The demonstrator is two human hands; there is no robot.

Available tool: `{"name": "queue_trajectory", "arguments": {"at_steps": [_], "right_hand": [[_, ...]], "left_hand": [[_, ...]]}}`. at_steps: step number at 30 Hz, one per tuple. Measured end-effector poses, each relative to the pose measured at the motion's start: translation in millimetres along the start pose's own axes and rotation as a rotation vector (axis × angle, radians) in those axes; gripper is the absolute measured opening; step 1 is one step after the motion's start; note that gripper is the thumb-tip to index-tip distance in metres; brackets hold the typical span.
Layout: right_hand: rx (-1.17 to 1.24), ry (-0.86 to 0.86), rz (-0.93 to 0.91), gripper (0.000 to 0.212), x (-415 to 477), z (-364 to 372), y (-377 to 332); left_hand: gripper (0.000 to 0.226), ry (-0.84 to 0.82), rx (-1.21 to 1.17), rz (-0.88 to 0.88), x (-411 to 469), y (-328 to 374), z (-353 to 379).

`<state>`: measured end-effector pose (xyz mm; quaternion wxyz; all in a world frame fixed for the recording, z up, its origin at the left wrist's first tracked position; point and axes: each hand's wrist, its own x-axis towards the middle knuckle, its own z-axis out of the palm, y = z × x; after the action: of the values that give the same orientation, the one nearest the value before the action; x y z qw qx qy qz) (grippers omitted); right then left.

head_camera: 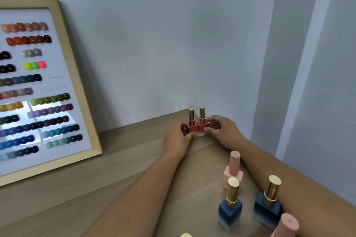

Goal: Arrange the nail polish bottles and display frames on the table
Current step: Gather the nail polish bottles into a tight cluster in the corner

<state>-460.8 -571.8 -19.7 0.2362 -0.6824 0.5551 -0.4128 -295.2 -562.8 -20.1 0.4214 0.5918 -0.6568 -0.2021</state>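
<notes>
Two red bottles (197, 128), gold-capped, upright and touching, are set at centre frame near the table's (119, 179) far edge. The left one is clasped by the left hand (176, 138), the right one by the right hand (221, 130). Lower right: two blue bottles (230, 211), a pink bottle (233, 171). A swatch frame (77, 86) is leaned on the wall at left.

Head view looks forward and down, near the table (125, 188) corner.
</notes>
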Motion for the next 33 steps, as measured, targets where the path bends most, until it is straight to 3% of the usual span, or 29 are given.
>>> {"name": "queue_trajectory", "arguments": {"at_steps": [26, 33], "right_hand": [[-0.038, 0.043, -0.005, 0.026, 21, 13, 6], [0.028, 0.081, 0.041, 0.027, 8, 7, 6]], "left_hand": [[0.018, 0.062, 0.006, -0.028, 16, -5, 6], [0.04, 0.095, -0.009, -0.098, 6, -3, -1]]}}
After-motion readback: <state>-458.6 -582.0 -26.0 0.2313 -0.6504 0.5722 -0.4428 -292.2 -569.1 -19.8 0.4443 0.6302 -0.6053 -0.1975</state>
